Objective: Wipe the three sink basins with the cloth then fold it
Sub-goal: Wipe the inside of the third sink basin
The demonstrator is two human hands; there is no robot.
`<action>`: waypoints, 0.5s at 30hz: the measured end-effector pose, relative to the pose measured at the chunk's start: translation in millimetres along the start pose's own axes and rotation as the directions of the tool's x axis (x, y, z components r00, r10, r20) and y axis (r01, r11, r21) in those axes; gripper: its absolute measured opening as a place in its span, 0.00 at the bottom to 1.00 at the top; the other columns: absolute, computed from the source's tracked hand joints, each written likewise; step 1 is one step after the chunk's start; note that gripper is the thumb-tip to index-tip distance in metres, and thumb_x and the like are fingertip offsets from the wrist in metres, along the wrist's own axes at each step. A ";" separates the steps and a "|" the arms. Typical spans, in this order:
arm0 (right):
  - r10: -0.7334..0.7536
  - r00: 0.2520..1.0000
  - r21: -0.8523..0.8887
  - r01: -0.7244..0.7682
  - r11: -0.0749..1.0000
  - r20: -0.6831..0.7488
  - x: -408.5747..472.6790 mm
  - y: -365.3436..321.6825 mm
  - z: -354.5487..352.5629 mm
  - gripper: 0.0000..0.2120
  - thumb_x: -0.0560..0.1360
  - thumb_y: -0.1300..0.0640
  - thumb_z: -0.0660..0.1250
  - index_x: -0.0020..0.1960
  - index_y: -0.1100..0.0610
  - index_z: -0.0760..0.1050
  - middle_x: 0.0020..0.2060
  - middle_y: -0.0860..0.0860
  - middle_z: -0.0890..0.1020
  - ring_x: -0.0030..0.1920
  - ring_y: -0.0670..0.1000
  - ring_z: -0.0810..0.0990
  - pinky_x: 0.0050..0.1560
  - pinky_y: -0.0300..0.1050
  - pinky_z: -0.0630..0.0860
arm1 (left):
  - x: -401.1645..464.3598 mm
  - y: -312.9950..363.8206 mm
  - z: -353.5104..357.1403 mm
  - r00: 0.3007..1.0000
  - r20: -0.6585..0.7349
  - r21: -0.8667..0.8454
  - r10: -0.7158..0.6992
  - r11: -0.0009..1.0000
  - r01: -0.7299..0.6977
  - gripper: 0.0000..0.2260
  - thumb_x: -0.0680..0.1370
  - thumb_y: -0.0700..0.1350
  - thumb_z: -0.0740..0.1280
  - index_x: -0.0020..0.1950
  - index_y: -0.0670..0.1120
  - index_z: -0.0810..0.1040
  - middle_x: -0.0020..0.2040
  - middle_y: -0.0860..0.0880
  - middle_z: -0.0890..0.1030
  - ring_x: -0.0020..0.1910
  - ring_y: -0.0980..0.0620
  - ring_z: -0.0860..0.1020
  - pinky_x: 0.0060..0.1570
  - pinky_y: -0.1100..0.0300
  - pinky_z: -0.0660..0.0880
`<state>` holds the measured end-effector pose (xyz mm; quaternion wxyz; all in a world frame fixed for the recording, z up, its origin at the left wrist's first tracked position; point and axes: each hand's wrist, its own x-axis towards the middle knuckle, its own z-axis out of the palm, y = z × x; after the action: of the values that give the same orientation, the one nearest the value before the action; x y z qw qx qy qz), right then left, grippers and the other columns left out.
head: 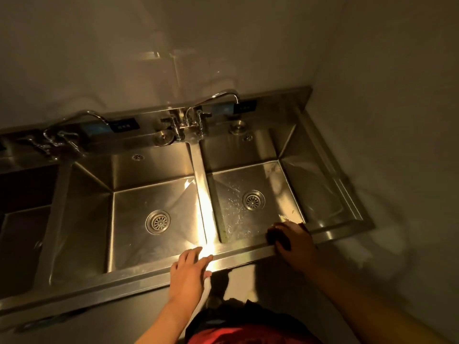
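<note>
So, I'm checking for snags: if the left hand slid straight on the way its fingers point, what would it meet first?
Probably the bare floor of the middle basin, past the front rim the left hand rests on; depth is unclear.

This looks like the washing-up corner of a big working kitchen, like one in a restaurant or canteen, not a home. A long shiny steel sink unit (248, 255) is pushed into the corner of plain pale walls (223, 45), and it has three deep square basins in a row: a right basin (258, 175), a middle basin (149, 197) and a dark left basin (22, 219). Tall bendy steel taps (218, 95) with lever handles stand at the back, each of the two lit basins has a round metal drain (253, 200), and small dark boxes with buttons (244, 106) sit on the steel back edge.
</note>
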<state>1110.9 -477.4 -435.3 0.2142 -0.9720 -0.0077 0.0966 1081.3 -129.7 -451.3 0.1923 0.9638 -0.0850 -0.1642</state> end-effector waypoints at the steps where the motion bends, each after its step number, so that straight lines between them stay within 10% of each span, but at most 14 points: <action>1: 0.022 1.000 -0.027 -0.022 0.999 0.021 1.1 -4.8 2.0 0.23 0.77 0.48 0.69 0.71 0.49 0.75 0.67 0.47 0.75 0.68 0.49 0.74 0.71 0.50 0.69 | 0.1 -2.3 1.3 1.000 -0.004 -0.012 0.005 1.000 -0.005 0.18 0.76 0.45 0.77 0.65 0.57 0.84 0.71 0.48 0.78 0.71 0.42 0.75 0.64 0.44 0.73; 6: 0.124 0.990 -0.209 -0.108 0.972 0.065 5.8 -42.8 18.2 0.28 0.79 0.41 0.65 0.75 0.52 0.70 0.70 0.52 0.74 0.69 0.53 0.72 0.72 0.50 0.65 | -0.4 -6.3 2.3 0.998 -0.061 -0.027 0.005 1.000 -0.006 0.21 0.73 0.47 0.80 0.64 0.61 0.84 0.69 0.50 0.79 0.69 0.42 0.76 0.61 0.46 0.73; 15: -0.152 0.975 -0.162 0.179 0.970 0.161 21.6 -143.5 70.3 0.22 0.80 0.37 0.55 0.64 0.49 0.75 0.62 0.51 0.76 0.63 0.53 0.73 0.70 0.55 0.66 | 0.2 -3.8 3.4 0.996 -0.090 -0.078 -0.019 0.997 0.012 0.21 0.78 0.54 0.75 0.70 0.65 0.79 0.74 0.54 0.75 0.74 0.48 0.71 0.72 0.49 0.67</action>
<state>1122.5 -316.7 -441.8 0.1339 -0.9732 -0.1132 0.1489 1080.6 -127.5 -455.8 0.2317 0.9627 -0.0621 -0.1250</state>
